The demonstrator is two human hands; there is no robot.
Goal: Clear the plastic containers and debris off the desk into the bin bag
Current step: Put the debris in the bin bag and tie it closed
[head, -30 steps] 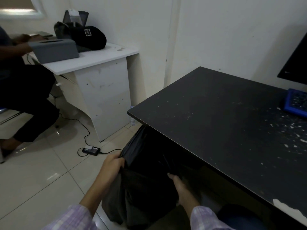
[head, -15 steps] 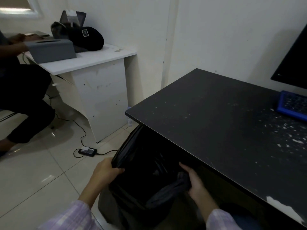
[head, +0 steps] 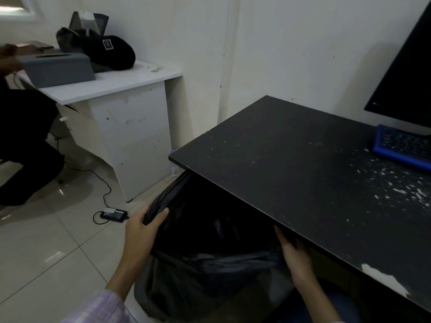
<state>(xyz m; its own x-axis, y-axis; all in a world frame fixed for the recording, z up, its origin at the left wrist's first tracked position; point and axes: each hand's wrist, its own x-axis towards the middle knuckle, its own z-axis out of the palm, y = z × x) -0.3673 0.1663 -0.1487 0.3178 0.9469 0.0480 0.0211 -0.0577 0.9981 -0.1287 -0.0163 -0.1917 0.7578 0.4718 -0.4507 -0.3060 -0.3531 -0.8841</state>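
Observation:
A black bin bag (head: 210, 248) hangs open below the front-left edge of the black desk (head: 291, 164). My left hand (head: 144, 227) grips the bag's rim on its left side. My right hand (head: 295, 252) holds the rim on the right, just under the desk edge. White crumbs and flakes (head: 401, 187) lie scattered over the right part of the desk top. No plastic container shows on the desk.
A blue keyboard (head: 403, 148) and a dark monitor (head: 405, 78) stand at the desk's right. A white desk (head: 112, 85) at the left carries a grey box and a black cap; a person sits beside it. A power adapter (head: 113, 214) with its cable lies on the tiled floor.
My hands have spread the bag's mouth wider and lifted it closer to the desk edge. The right hand moved right and up to the rim under the desk.

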